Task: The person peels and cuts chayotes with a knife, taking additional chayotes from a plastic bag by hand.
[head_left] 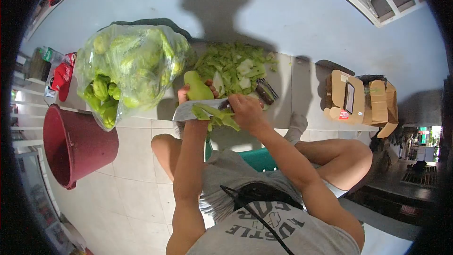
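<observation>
A pale green peeled chayote (198, 86) is in my left hand (183, 94), with fingers wrapped around both sides of it. My right hand (247, 111) is closed on the handle of a wide-bladed knife (185, 112). The blade lies across in front of the chayote, over my left wrist. Strips of green peel (214, 115) rest on the blade and hang from it. Just beyond my hands, a heap of peelings (231, 66) spreads over the floor ledge by the wall.
To the left sits a large clear plastic bag (141, 61) full of chayotes, with a dark red bucket (80, 146) nearer me. A green plastic basket (257, 159) is between my legs. Open cardboard boxes (347, 97) stand at the right. A dark, shiny striped object (267, 91) lies beside the peelings.
</observation>
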A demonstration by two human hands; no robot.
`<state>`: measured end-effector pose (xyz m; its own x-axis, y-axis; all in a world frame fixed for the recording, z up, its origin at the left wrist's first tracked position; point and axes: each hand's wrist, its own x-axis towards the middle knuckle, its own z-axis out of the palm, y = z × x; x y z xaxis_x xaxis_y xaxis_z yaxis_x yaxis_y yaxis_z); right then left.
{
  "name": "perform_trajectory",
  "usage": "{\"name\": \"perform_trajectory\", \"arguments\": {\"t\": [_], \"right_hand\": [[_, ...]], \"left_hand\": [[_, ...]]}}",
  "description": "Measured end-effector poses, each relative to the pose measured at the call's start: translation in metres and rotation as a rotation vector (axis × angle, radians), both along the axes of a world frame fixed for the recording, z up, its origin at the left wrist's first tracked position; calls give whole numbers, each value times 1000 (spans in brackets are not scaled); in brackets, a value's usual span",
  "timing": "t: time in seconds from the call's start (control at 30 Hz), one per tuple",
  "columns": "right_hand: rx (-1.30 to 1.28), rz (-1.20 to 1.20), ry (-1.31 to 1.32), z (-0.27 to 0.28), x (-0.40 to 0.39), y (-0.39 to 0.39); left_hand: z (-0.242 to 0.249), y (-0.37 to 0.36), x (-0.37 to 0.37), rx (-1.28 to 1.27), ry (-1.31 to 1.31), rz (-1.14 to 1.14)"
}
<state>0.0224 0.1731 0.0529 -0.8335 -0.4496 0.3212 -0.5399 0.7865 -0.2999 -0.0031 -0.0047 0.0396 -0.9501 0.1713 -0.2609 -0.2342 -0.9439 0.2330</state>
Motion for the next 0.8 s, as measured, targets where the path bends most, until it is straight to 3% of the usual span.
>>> {"name": "perform_trajectory", "arguments": {"t": [0.1, 0.43, 0.5, 0.6, 0.8], "right_hand": [[-52, 19, 60, -1, -1, -5], [12, 5, 104, 3, -2, -11], [16, -9, 94, 1, -1, -9], [39, -125, 25, -14, 0, -1], [3, -61, -89, 0, 3, 4]], "left_hand": [[8, 13, 4, 128, -205, 119], [-5, 14, 4, 60, -221, 108], [-14, 12, 7, -14, -86, 98], [5, 13, 6, -14, -245, 225], [13, 11, 11, -39, -210, 167]]}}
